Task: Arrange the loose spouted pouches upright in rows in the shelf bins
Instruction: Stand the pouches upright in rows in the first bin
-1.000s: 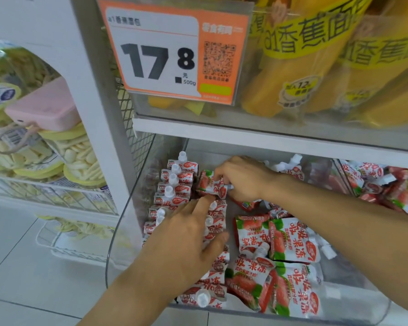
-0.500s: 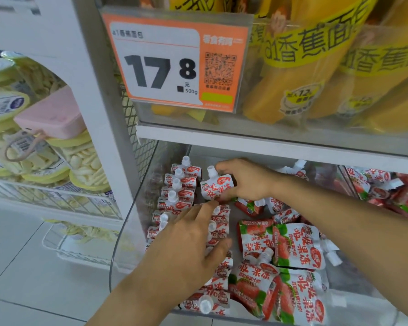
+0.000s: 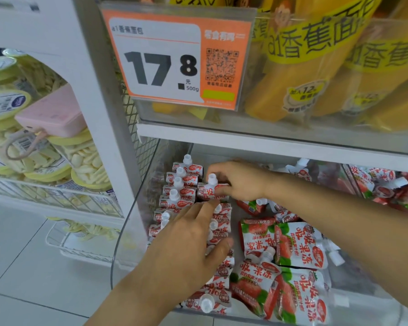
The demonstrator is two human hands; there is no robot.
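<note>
The clear bin [image 3: 127,243] holds one upright row of pouches [image 3: 181,184] along its left wall and a second row [image 3: 219,231] beside it, with loose pouches [image 3: 292,245] lying flat to the right. The left hand [image 3: 186,243] rests flat, fingers straight, on the second row. Beyond it the right hand [image 3: 238,180], the nearer to the row's far end, pinches a pouch [image 3: 210,190] spout up, its long axis about vertical, so it likely goes straight down there.
</note>
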